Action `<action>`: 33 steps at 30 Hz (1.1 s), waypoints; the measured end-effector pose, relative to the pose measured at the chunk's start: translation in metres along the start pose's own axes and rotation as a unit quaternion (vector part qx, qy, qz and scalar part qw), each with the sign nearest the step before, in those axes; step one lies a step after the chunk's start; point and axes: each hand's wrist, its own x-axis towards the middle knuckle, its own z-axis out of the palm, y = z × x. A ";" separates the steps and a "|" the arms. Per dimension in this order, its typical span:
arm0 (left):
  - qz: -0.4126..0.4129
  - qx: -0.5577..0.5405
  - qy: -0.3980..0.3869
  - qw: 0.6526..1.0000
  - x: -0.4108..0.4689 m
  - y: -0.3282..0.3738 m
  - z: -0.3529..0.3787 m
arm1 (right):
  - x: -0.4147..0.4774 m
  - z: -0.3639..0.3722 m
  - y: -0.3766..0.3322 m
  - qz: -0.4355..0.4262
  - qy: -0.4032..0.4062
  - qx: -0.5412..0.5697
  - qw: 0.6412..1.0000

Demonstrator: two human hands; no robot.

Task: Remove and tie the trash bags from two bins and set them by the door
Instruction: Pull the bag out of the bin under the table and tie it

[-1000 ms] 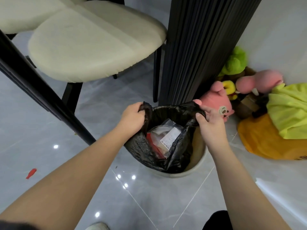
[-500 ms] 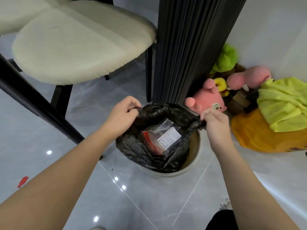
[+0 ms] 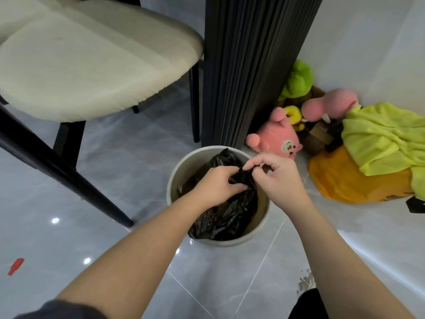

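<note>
Grip: both hands are pinched on the gathered mouth of the black trash bag (image 3: 226,212); the left hand (image 3: 218,185) clutches the bunched film from the left, the right hand (image 3: 276,174) nips the twisted neck from the right, fingertips nearly touching.
Bag position: inside the pale round bin (image 3: 184,166), its body slumped toward the near-right wall, its neck raised above the middle of the opening.
Bin position: on the grey tiled floor (image 3: 128,162), just in front of the dark ribbed column (image 3: 248,65), near the corner where the white wall (image 3: 368,42) meets the floor.
Counts: one bin, one bag, two hands; two cream chair seats (image 3: 92,63); two pink plush toys (image 3: 279,137), one green plush (image 3: 297,80); one yellow-green cloth (image 3: 386,137) lying over one orange item (image 3: 349,180); one red scrap (image 3: 15,266) near the left edge of the floor.
Edges and open room: black chair legs (image 3: 64,166) cross the floor left of the bin; toys and cloth crowd the right; bare tile lies open at the near side of the bin.
Change from earlier frames: the bag mouth, previously spread wide with a clear packet showing inside, is now drawn shut; the hands have come together from opposite rims; more of the bin's inner wall shows.
</note>
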 end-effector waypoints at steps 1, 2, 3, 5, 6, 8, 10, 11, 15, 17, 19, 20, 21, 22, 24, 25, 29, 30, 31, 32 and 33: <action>-0.001 0.000 0.018 1.000 0.002 0.000 0.002 | -0.001 -0.001 0.000 0.006 -0.004 0.001 1.000; -0.002 -0.001 0.028 1.000 0.004 -0.001 0.002 | -0.001 -0.003 0.001 0.014 -0.004 0.005 1.000; -0.004 0.004 0.035 0.999 0.005 0.001 0.002 | -0.001 -0.005 0.002 0.019 0.000 0.012 1.000; -0.013 0.015 0.038 0.999 0.007 0.002 0.000 | 0.001 -0.008 0.008 0.037 0.017 0.045 0.998; -0.018 0.014 0.038 0.999 0.008 0.002 -0.002 | 0.002 -0.010 0.012 0.059 0.029 0.057 0.996; -0.029 0.005 0.046 0.999 0.009 0.004 -0.006 | 0.004 -0.012 0.027 0.140 0.045 0.015 0.989; -0.036 -0.003 0.055 0.998 0.008 0.007 -0.010 | 0.002 -0.014 0.047 0.232 0.010 -0.110 0.966; -0.033 -0.006 0.061 0.998 0.008 0.009 -0.012 | -0.001 -0.014 0.055 0.271 -0.032 -0.145 0.951; -0.028 -0.030 0.086 0.995 0.007 0.021 -0.021 | -0.006 -0.007 0.066 0.341 -0.131 -0.128 0.922; -0.028 -0.036 0.106 0.993 0.007 0.032 -0.029 | -0.005 -0.008 0.067 0.334 -0.122 -0.127 0.926; -0.022 -0.049 0.130 0.990 0.007 0.044 -0.039 | -0.005 -0.009 0.068 0.335 -0.114 -0.127 0.927; -0.020 -0.057 0.140 0.988 0.006 0.052 -0.046 | -0.005 -0.009 0.069 0.337 -0.111 -0.129 0.926; -0.016 -0.065 0.148 0.987 0.004 0.060 -0.053 | -0.005 -0.009 0.069 0.341 -0.107 -0.130 0.925; -0.013 -0.068 0.155 0.986 0.002 0.069 -0.060 | -0.006 -0.009 0.068 0.344 -0.101 -0.125 0.925; -0.007 -0.068 0.172 0.983 -0.003 0.085 -0.076 | -0.006 -0.009 0.067 0.350 -0.086 -0.108 0.926; -0.004 -0.062 0.184 0.981 -0.005 0.092 -0.085 | -0.006 -0.009 0.066 0.354 -0.081 -0.103 0.926; -0.004 -0.077 0.219 0.973 -0.023 0.117 -0.121 | -0.006 -0.011 0.064 0.374 -0.062 -0.090 0.921; -0.006 -0.081 0.228 0.970 -0.027 0.123 -0.130 | -0.006 -0.010 0.063 0.383 -0.053 -0.078 0.919; -0.006 -0.080 0.239 0.968 -0.034 0.131 -0.139 | -0.007 -0.010 0.062 0.390 -0.045 -0.067 0.917; -0.004 -0.078 0.250 0.965 -0.040 0.138 -0.148 | -0.008 -0.009 0.061 0.395 -0.039 -0.058 0.916; 0.002 -0.079 0.258 0.963 -0.046 0.144 -0.156 | -0.009 -0.008 0.059 0.400 -0.034 -0.052 0.914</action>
